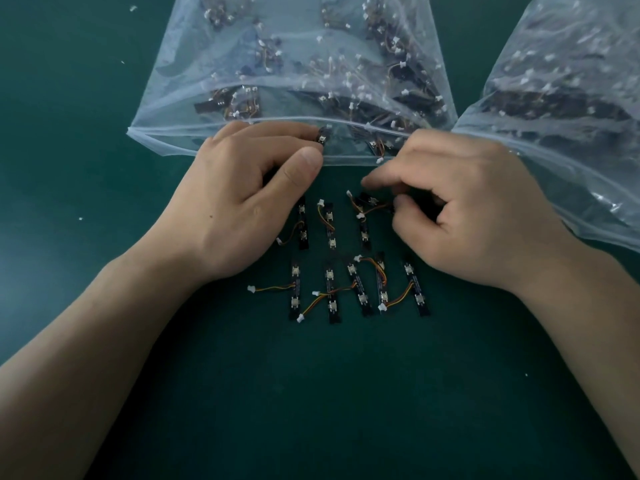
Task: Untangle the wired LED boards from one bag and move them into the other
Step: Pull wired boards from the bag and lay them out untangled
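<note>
Freed boards lie in two rows (330, 285) at mid-frame on the table (69, 150), wires loose beside them, none crossing that I can confirm.

My left hand (242, 188) pinches the left board (322, 137) between thumb and forefinger at the mouth of the centre bag (277, 57), upper middle of frame. That bag holds a dense knot of boards.

My right hand (467, 209), fingers curled, pinches the right board (369, 200) by its wire, just right of the upper row. Its wire appears to loop over the connector of the board below it; blur prevents a firm finding.

The right bag (571, 98), upper right, also holds boards. I cannot tell from here which bag is the source.

Assessment: the step in hand is separation, and transfer has not begun for the laid-out boards.

Recommended:
- Hold the left pinch steady.
- Draw the right wire along its own run, slowly.
- Lift the connector clear before pulling, never tugging at the solder end.
- Keep both wrists raised so the rows are not swept.
</note>
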Motion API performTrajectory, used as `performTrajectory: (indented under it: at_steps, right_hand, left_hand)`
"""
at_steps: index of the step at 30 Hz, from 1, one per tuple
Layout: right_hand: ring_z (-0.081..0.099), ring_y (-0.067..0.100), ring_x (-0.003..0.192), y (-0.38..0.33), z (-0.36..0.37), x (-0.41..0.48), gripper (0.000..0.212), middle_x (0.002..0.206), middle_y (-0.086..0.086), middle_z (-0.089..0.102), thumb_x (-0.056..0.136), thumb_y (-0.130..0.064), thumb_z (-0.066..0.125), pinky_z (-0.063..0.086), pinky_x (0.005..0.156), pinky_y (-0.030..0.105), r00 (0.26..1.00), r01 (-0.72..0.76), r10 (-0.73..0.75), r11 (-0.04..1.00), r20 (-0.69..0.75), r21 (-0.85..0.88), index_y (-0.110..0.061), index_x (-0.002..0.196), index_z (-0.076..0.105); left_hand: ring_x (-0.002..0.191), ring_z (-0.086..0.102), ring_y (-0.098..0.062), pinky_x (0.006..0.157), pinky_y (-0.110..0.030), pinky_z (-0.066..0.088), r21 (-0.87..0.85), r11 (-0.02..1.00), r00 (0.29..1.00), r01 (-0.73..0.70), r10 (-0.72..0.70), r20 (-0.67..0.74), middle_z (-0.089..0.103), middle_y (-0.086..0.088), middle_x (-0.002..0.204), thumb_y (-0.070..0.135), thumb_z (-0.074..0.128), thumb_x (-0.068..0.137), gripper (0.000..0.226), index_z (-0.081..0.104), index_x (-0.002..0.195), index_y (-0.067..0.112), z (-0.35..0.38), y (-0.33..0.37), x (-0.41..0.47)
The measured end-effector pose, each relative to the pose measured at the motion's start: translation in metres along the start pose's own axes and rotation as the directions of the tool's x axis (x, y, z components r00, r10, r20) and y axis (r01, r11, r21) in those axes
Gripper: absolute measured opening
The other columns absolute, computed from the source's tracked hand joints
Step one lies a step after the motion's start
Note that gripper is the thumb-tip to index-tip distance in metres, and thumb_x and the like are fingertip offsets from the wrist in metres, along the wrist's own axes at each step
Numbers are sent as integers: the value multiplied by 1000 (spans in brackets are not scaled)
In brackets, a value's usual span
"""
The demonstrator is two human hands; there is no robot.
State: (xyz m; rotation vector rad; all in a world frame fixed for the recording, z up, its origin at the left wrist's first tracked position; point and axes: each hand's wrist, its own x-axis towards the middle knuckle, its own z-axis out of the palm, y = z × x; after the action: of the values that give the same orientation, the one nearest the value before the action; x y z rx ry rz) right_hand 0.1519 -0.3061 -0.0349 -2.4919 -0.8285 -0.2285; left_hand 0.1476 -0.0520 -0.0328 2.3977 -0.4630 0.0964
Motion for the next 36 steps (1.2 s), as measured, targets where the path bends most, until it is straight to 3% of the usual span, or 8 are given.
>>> performTrajectory:
  at_steps: [3,10,17,22,27,32,36]
  right_hand:
    - [54,16,65,-3,-1,0,37,91,-8,65,87,-8,56,50,56,39,1000,-21,22,1000,14,-15,-22,111,80]
    - [56,11,74,-7,-2,1,33,85,-16,57,90,-26,59,50,61,35,995,-65,66,998,71,-16,-31,118,75]
    - [55,7,65,-9,4,3,15,73,-13,61,90,-30,68,47,60,31,993,-111,109,992,34,54,-31,103,76]
    - [57,0,62,-10,4,2,4,70,-19,63,90,-26,70,36,56,19,990,-140,140,981,10,132,-28,91,73]
    - [60,16,58,-11,1,3,8,68,-25,61,88,-24,71,43,51,18,987,-150,159,966,-28,210,-31,85,68]
    - [60,8,61,-11,1,4,5,73,-27,62,88,-23,75,39,54,13,989,-144,150,970,-14,193,-27,85,73]
    - [58,12,59,-12,1,5,7,66,-33,59,90,-23,79,38,53,11,986,-158,164,962,-11,222,-30,89,78]
  left_hand:
    - [121,40,31,111,-12,29,-5,1000,1000,2,-2,-13,54,39,116,33,44,109,41,77,109,7,0,1,0]
    - [121,39,29,115,-23,33,-3,1000,1000,13,-13,-18,59,27,127,35,46,107,37,78,117,18,-1,5,0]
    - [133,51,-3,117,-30,35,17,999,999,50,-50,-10,63,16,141,41,46,105,39,75,127,26,-1,7,0]
    - [128,48,7,114,-20,32,21,999,999,47,-46,-18,62,17,140,40,47,105,39,75,127,25,-1,7,1]
    - [129,49,5,114,-19,32,22,998,999,51,-51,-9,62,17,141,40,47,105,39,74,127,25,-1,7,0]
    - [132,51,-5,115,-23,33,28,997,998,70,-70,0,62,18,142,43,47,103,40,74,129,27,-1,8,0]
    - [125,47,10,113,-18,31,30,998,999,46,-46,-7,62,16,141,37,46,105,39,74,128,24,-1,7,0]
